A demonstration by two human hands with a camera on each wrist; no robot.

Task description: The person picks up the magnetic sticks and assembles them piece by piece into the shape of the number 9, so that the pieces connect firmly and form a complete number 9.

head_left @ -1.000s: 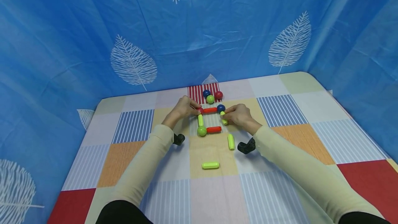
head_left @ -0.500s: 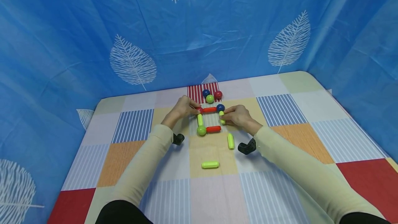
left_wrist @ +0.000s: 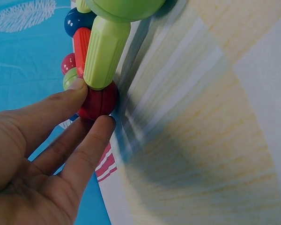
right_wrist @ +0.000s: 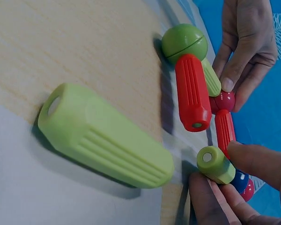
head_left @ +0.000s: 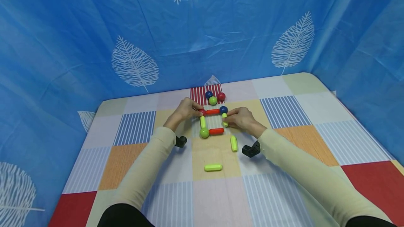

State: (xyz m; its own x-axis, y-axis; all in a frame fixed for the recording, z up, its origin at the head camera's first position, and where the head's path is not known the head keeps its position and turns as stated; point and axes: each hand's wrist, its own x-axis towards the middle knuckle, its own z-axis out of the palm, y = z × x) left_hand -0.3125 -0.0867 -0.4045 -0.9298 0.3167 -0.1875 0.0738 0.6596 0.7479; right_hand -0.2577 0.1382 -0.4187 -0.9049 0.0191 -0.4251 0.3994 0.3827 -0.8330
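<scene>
My left hand [head_left: 184, 113] pinches a red ball [left_wrist: 101, 101] between thumb and fingers. From that ball a red rod [head_left: 213, 111] runs right to a blue ball [head_left: 223, 109], and a light-green rod [head_left: 203, 122] runs toward me to a green ball [head_left: 204, 133]. A second red rod [right_wrist: 193, 93] sticks out rightward from the green ball, its far end free with a magnet-like disc showing. My right hand [head_left: 243, 118] pinches another light-green rod [right_wrist: 217, 165], its far end at the blue ball and its near end bare.
Two loose light-green rods lie nearer me, one rod [head_left: 234, 143] by the right wrist and another rod [head_left: 213, 167] farther forward. Behind the frame sit a blue ball [head_left: 208, 95], a green ball [head_left: 213, 100] and a red ball [head_left: 221, 96]. A blue curtain [head_left: 214, 27] hangs behind the table.
The light-green rod in my right hand has shifted slightly left and straightened below the blue ball. My left hand keeps its hold on the red ball.
</scene>
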